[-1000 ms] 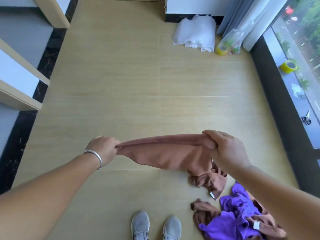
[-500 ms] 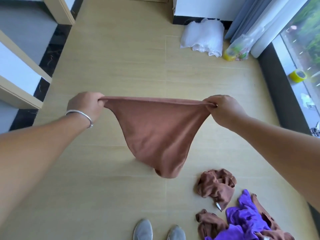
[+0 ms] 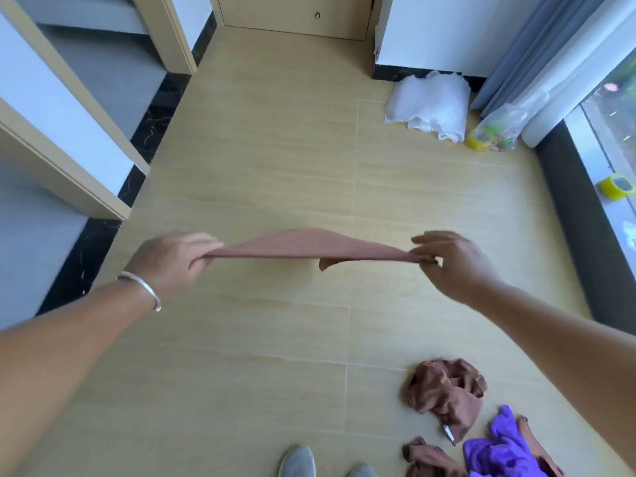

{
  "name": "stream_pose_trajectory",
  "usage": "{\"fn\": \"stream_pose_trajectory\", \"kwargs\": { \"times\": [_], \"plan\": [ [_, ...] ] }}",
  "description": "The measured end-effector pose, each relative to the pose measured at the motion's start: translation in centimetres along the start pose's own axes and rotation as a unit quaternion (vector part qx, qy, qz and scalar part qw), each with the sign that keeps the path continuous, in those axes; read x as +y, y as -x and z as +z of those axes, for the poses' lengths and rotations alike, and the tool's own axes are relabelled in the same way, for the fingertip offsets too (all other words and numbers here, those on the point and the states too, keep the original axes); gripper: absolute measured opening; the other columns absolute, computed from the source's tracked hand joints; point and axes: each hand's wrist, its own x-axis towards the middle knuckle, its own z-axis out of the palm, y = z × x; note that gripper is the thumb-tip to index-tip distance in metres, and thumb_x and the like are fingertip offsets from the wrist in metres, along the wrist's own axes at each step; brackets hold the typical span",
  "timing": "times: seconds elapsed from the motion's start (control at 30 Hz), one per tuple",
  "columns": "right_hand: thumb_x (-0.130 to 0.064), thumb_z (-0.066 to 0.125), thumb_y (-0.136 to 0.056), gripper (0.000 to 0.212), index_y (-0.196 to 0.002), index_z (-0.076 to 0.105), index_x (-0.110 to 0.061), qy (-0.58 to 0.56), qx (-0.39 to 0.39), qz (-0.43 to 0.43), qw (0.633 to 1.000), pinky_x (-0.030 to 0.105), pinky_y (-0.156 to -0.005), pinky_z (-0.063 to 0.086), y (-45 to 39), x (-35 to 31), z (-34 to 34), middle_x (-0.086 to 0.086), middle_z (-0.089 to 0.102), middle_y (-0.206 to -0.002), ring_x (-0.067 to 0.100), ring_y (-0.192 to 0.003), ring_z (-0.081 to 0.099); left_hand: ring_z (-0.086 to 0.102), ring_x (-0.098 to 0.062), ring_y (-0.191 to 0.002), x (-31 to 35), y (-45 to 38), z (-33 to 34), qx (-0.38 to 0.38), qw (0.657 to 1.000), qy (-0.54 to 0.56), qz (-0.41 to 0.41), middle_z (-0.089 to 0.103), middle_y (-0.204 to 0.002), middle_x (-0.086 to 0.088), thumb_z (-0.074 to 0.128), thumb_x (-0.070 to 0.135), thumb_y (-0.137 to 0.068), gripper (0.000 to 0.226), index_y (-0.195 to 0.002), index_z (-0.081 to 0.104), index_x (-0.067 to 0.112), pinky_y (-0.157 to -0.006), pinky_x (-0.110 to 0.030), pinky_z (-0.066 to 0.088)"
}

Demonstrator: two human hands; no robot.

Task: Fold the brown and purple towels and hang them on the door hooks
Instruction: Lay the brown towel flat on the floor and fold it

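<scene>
Pale wood-look floor tiles point(image 3: 275, 166) run to a closed door point(image 3: 296, 15) at the far end, with grey curtains point(image 3: 537, 49) and a window along the right wall. A clear plastic bag point(image 3: 499, 130) holding colourful items sits by crumpled white plastic wrap point(image 3: 430, 105). Left hand point(image 3: 172, 263) and right hand point(image 3: 454, 263) each pinch an end of a brown towel point(image 3: 309, 246), stretched flat in mid-air; more brown towels point(image 3: 447, 394) and a purple towel point(image 3: 499, 449) lie crumpled at lower right.

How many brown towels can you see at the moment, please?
3, possibly more: one stretched between both hands; one crumpled on the floor; one beside the purple towel. Brown edges behind the purple may be another.
</scene>
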Motion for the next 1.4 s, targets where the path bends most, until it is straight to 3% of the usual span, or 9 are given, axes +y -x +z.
{"fn": "stream_pose_trajectory", "kwargs": {
  "times": [0.13,0.27,0.43,0.67,0.77,0.87,1.13,1.27,1.4],
  "plan": [
    [0.003,0.071,-0.074,0.031,-0.093,0.079,-0.02,-0.034,-0.036,0.023,0.998,0.023,-0.097,0.041,6.4,1.9,7.0,-0.005,0.073,-0.106,0.023,-0.109,0.063,0.058,-0.014,-0.093,0.7,6.6,5.3,-0.019,0.999,0.017,0.036,0.075,-0.095,-0.003,0.046,0.029,-0.08,0.039,-0.09,0.078,0.011,-0.087,-0.03,0.042],
    [-0.012,0.064,-0.076,0.028,-0.094,0.078,-0.029,-0.071,-0.107,0.077,0.989,0.01,-0.094,0.034,13.0,3.8,14.3,-0.02,0.068,-0.104,0.013,-0.108,0.06,0.055,-0.008,-0.096,1.3,13.1,11.0,-0.077,0.996,0.045,0.029,0.074,-0.093,0.002,0.046,0.029,-0.078,0.036,-0.086,0.078,0.016,-0.091,-0.028,0.04],
    [-0.03,0.049,-0.08,0.032,-0.098,0.076,-0.031,-0.101,-0.156,0.096,0.978,0.015,-0.099,0.039,20.0,6.4,23.1,-0.027,0.064,-0.104,0.006,-0.105,0.059,0.054,-0.004,-0.092,2.4,20.5,18.4,-0.146,0.986,0.074,0.008,0.073,-0.085,0.009,0.045,0.031,-0.073,0.034,-0.079,0.077,0.021,-0.084,-0.023,0.041],
    [-0.019,0.063,-0.077,0.02,-0.09,0.077,-0.024,-0.082,-0.193,0.129,0.969,0.016,-0.088,0.04,24.9,9.3,31.4,-0.015,0.07,-0.096,0.015,-0.095,0.065,0.057,-0.003,-0.077,3.7,27.3,27.6,-0.23,0.963,0.085,-0.109,0.064,-0.078,0.02,0.067,0.019,-0.076,0.012,-0.074,0.068,0.03,-0.059,-0.02,0.045],
    [-0.013,0.071,-0.083,0.014,-0.09,0.078,-0.022,-0.08,-0.205,0.177,0.959,0.02,-0.085,0.039,24.2,10.5,33.8,-0.012,0.069,-0.098,0.01,-0.095,0.058,0.061,-0.009,-0.076,3.7,26.9,30.4,-0.279,0.922,0.118,-0.24,0.062,-0.077,0.021,0.074,0.02,-0.081,0.032,-0.069,0.059,0.045,-0.062,-0.028,0.047],
    [-0.022,0.071,-0.086,0.006,-0.087,0.076,-0.021,-0.085,-0.191,0.206,0.956,0.019,-0.078,0.037,21.5,12.0,35.9,-0.017,0.065,-0.09,0.009,-0.093,0.058,0.064,-0.012,-0.081,2.9,23.9,33.0,-0.256,0.895,0.168,-0.325,0.066,-0.08,0.018,0.076,0.024,-0.081,0.035,-0.065,0.058,0.049,-0.074,-0.032,0.05],
    [-0.034,0.057,-0.094,0.025,-0.071,0.062,-0.025,-0.181,-0.063,0.306,0.933,0.021,-0.057,0.038,4.6,16.8,41.0,-0.012,0.061,-0.066,0.008,-0.067,0.058,0.061,-0.015,-0.087,-5.1,8.9,42.9,-0.137,0.913,0.162,-0.349,0.068,-0.086,0.009,0.064,0.021,-0.09,0.01,-0.083,0.07,0.026,-0.076,-0.028,0.043],
    [-0.035,0.053,-0.095,0.022,-0.093,0.068,-0.019,-0.201,0.002,0.328,0.923,0.028,-0.07,0.043,-4.1,20.6,47.0,-0.001,0.07,-0.089,0.022,-0.09,0.065,0.062,-0.022,-0.094,-9.4,1.5,51.4,-0.137,0.921,0.113,-0.345,0.071,-0.101,0.001,0.057,0.024,-0.093,0.012,-0.089,0.068,0.025,-0.076,-0.03,0.045],
    [-0.041,0.055,-0.091,0.056,-0.14,0.042,-0.018,-0.16,0.015,0.329,0.931,0.035,-0.096,0.043,-5.5,22.3,53.3,0.004,0.045,-0.142,0.025,-0.122,0.051,0.045,-0.033,-0.13,-8.8,0.6,58.8,-0.085,0.934,0.049,-0.344,0.038,-0.148,-0.011,0.056,0.014,-0.088,0.062,-0.147,0.036,0.017,-0.103,-0.042,0.041]
  ]
}}
